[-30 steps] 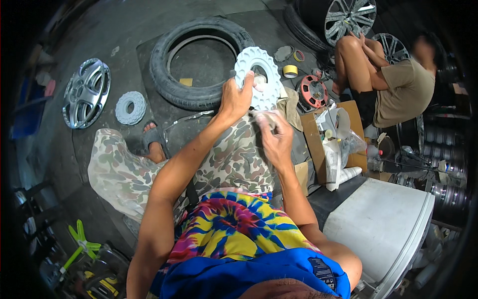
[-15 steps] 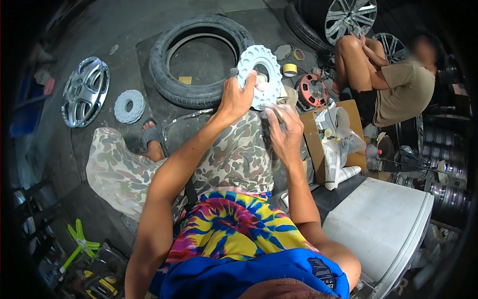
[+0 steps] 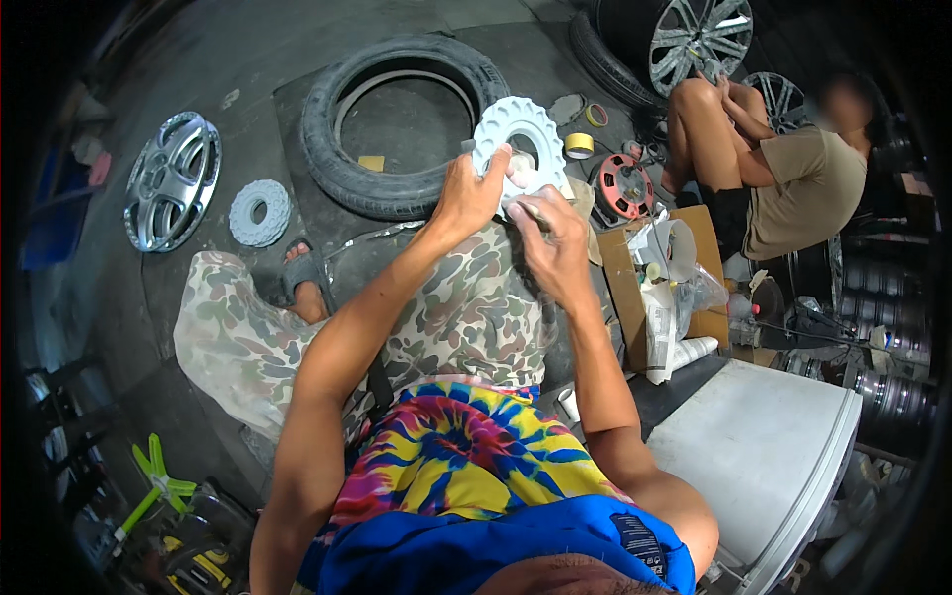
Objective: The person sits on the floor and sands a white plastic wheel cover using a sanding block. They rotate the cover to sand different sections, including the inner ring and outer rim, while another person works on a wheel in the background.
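A pale grey-blue ring point(image 3: 547, 131) with a scalloped edge is held up over my thighs. My left hand point(image 3: 469, 186) grips its left side, the thumb lying over the front face near the central hole. At the ring's lower edge is my right hand point(image 3: 557, 246), its fingers bent and pressed together against the rim. What those fingers hold, if anything, is too small and covered to make out. Behind the ring lies a black tyre point(image 3: 319, 139), flat on a dark mat. Similar pale scalloped rings point(image 3: 244, 220) sit stacked on the floor at the left.
A silver wheel point(image 3: 149, 205) lies at far left. On the right stand a cardboard box point(image 3: 710, 243) of wrappers and a white panel point(image 3: 754, 436). Yellow tape point(image 3: 579, 147) and a red reel point(image 3: 615, 169) are beyond the ring. Another person point(image 3: 808, 183) sits by a spoked wheel point(image 3: 684, 40).
My right hand has moved left and slightly up along the ring's lower edge, its fingers more curled. My left hand keeps its grip, and the ring has barely shifted.
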Motion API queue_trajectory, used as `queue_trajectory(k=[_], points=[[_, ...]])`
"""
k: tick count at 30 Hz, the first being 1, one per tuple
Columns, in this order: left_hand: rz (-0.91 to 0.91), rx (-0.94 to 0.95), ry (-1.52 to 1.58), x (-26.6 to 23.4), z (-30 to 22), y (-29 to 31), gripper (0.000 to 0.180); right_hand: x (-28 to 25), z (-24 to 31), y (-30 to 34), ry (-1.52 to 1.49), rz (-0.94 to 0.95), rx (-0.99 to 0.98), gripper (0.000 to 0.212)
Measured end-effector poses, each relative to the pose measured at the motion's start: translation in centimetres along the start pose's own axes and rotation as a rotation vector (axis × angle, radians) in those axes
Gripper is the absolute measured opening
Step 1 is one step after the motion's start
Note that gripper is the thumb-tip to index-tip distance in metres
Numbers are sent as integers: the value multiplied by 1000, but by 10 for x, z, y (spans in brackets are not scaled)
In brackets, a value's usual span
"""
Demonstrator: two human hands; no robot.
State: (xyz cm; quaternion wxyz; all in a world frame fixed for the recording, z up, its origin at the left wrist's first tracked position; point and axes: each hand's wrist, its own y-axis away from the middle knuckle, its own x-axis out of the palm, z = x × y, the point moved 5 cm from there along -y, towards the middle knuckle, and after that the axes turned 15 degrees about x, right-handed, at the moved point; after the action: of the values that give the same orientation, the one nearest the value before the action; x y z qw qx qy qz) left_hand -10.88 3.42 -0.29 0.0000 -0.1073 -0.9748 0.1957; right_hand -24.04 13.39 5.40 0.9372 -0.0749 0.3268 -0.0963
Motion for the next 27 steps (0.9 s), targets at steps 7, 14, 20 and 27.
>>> queue_trajectory(k=[7, 14, 20, 27], points=[[100, -115, 14, -4, 19, -7, 52, -7, -5, -4, 245, -70, -206, 39], [138, -189, 90, -7, 23, -9, 43, -10, -1, 5, 261, -11, -239, 47], [181, -211, 86, -8, 19, -10, 42, -8, 0, 4, 295, -29, -278, 46], [178, -213, 114, -7, 27, -9, 40, -3, 8, 1, 294, -55, -226, 42]])
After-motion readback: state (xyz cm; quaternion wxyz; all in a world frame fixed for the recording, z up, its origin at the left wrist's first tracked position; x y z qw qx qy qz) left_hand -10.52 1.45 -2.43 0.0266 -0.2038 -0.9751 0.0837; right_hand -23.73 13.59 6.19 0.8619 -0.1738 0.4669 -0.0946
